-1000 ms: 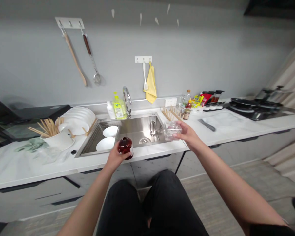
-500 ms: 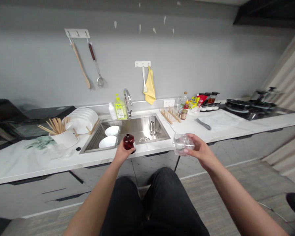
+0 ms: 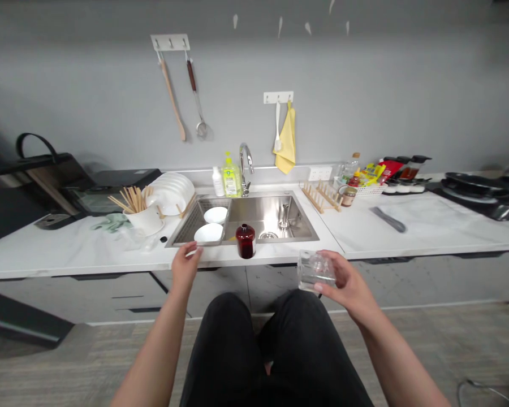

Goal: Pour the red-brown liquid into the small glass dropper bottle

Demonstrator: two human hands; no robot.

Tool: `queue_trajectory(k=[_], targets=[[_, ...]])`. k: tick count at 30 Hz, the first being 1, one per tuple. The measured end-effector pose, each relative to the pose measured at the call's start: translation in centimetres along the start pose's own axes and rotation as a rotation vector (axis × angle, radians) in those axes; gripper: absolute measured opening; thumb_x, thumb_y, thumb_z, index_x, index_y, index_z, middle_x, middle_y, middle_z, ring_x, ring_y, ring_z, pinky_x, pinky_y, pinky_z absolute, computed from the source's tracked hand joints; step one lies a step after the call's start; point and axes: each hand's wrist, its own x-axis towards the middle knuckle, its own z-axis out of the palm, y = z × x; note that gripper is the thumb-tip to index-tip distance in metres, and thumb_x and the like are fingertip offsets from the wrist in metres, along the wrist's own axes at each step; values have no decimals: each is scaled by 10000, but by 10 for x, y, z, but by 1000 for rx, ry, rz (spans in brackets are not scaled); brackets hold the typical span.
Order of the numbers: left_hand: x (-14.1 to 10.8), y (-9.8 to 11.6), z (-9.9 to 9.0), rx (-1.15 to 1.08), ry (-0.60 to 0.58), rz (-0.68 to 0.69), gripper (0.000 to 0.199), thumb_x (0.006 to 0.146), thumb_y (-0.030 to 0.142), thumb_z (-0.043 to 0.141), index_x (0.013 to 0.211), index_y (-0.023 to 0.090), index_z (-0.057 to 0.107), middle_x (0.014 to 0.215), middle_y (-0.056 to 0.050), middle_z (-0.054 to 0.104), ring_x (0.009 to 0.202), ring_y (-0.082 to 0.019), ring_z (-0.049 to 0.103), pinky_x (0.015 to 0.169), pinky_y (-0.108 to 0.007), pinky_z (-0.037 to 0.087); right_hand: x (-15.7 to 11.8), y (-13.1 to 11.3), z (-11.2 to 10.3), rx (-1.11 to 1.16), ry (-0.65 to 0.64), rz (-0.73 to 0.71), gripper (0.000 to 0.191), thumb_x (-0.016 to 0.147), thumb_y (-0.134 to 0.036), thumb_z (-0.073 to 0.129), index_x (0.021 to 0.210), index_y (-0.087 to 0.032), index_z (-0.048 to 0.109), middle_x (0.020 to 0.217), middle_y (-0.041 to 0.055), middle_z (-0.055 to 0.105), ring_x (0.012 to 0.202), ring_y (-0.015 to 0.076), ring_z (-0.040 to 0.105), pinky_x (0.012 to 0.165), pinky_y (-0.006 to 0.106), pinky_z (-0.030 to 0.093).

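A dark red glass bottle (image 3: 246, 242) with a narrow neck stands upright on the front rim of the sink. To its left, my left hand (image 3: 185, 264) is in the air by the counter edge, its thumb and fingers apart and holding nothing. My right hand (image 3: 343, 282) grips a clear, box-shaped bottle (image 3: 312, 271) from its right side, in front of the counter and tilted on its side. White bowls (image 3: 209, 233) sit in the rack at the left of the sink (image 3: 307, 234), just behind my left hand.
Left of the sink are a white tub of chopsticks (image 3: 143, 220), stacked plates (image 3: 173, 189) and a green cloth (image 3: 112, 222). Dish soap (image 3: 231, 178) stands beside the faucet (image 3: 246, 164). A wooden rack (image 3: 322, 196), a jar (image 3: 348, 196) and dark grey tongs-like item (image 3: 388, 219) lie to the right.
My left hand has let go of the red bottle, which now stands on the sink rim, and has moved left. The right hand still holds the clear bottle. My view has turned left.
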Motion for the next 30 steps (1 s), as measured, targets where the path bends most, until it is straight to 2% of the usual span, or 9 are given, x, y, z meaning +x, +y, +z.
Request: queue_trajectory(k=[3, 7, 10, 13, 20, 23, 25, 28, 30], targets=[[31, -16, -56, 295, 239, 12, 466, 985, 540, 693, 1287, 185, 704, 1097, -98, 753, 1033, -321, 752, 1015, -504, 620, 7, 7, 19, 19, -33, 6, 742, 739, -509, 1080, 1373, -344, 731, 1320, 115, 824, 1177, 367, 823, 1072, 551, 701], [68, -22, -100, 572, 240, 36, 535, 958, 477, 735, 1392, 169, 687, 1334, -171, 699, 1208, -399, 696, 1137, -569, 545, 19, 10, 39, 45, -63, 8, 749, 751, -505, 1077, 1386, -344, 715, 1361, 119, 817, 1245, 380, 816, 1129, 558, 673], [89, -25, -108, 815, 152, -5, 637, 1008, 483, 658, 1532, 123, 634, 1534, -266, 624, 1242, -434, 703, 1081, -550, 571, 25, 9, 51, 49, -75, 10, 750, 757, -521, 1073, 1388, -339, 712, 1377, 125, 813, 1283, 388, 807, 1149, 562, 663], [104, -29, -108, 925, 65, -75, 660, 1023, 508, 611, 1575, 147, 630, 1584, -279, 609, 1222, -455, 728, 1030, -560, 584, 28, 7, 58, 53, -90, 3, 746, 762, -520, 1073, 1388, -338, 712, 1372, 123, 813, 1292, 387, 805, 1155, 564, 659], [123, -42, -110, 987, -8, -144, 596, 1009, 432, 545, 1497, 124, 693, 1405, -294, 724, 1181, -455, 749, 970, -526, 585, 27, 8, 60, 75, -124, 6, 741, 777, -489, 1065, 1402, -343, 694, 1385, 119, 813, 1304, 383, 804, 1179, 565, 645], [116, -37, -117, 946, 34, -173, 619, 988, 415, 579, 1505, 89, 678, 1261, -285, 777, 1189, -464, 751, 974, -520, 585, 25, 10, 59, 85, -122, 10, 731, 773, -476, 1065, 1390, -348, 695, 1403, 119, 811, 1322, 390, 799, 1169, 572, 649], [101, -28, -121, 844, 129, -197, 616, 970, 487, 636, 1453, 114, 715, 1202, -245, 799, 1180, -459, 754, 999, -527, 587, 23, 11, 58, 86, -117, 15, 728, 769, -475, 1065, 1387, -355, 699, 1405, 114, 811, 1329, 397, 797, 1166, 581, 650], [59, -3, -114, 557, 280, -168, 577, 922, 601, 714, 1312, 183, 790, 1079, -140, 800, 1065, -390, 771, 988, -499, 597, 19, 13, 59, 84, -111, 19, 753, 761, -485, 1067, 1400, -349, 693, 1410, 118, 808, 1336, 401, 793, 1174, 590, 644], [20, 23, -100, 255, 281, -115, 595, 895, 619, 756, 1322, 206, 790, 899, -49, 735, 878, -300, 750, 852, -416, 598, 14, 14, 61, 76, -108, 22, 771, 755, -492, 1072, 1404, -334, 688, 1423, 127, 801, 1347, 398, 787, 1188, 591, 633]])
